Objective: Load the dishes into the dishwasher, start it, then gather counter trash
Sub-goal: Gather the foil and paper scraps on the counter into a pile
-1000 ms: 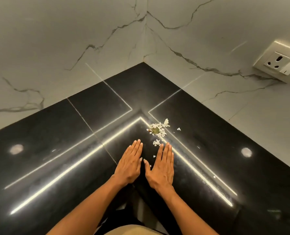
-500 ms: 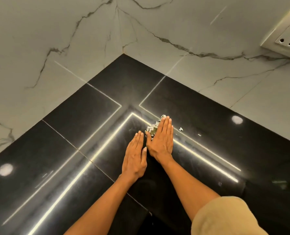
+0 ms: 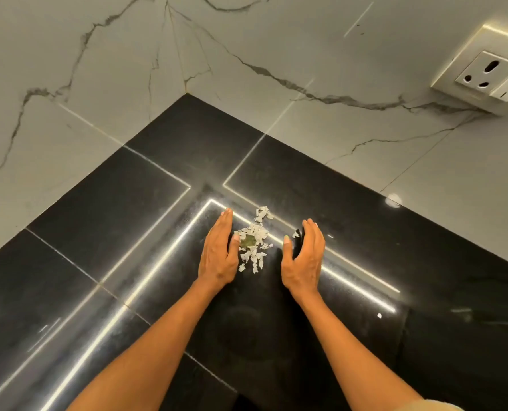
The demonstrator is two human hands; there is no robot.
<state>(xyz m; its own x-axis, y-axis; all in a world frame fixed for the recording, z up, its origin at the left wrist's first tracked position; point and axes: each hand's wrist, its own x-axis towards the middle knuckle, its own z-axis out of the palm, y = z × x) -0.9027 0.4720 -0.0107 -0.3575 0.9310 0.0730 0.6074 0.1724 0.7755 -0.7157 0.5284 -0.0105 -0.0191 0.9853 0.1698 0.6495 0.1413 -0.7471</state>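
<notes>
A small heap of torn whitish scraps (image 3: 254, 241) with a greenish bit in its middle lies on the glossy black counter (image 3: 128, 232), near the inner corner. My left hand (image 3: 219, 250) stands on its edge at the heap's left side, fingers straight, thumb touching the scraps. My right hand (image 3: 304, 255) stands on its edge to the right of the heap, fingers gently cupped, a gap between it and most scraps. One loose scrap (image 3: 295, 234) lies by its fingertips. Neither hand holds anything.
Marble-patterned walls meet at the corner (image 3: 187, 93) behind the counter. A white socket with a switch (image 3: 488, 77) is on the right wall. A tiny white crumb (image 3: 379, 315) lies on the counter to the right. Light strips reflect in the black surface.
My right hand lay flat over the scraps; it has come off them to their right side. My left hand has gone forward to the heap's left side. Both now stand on edge.
</notes>
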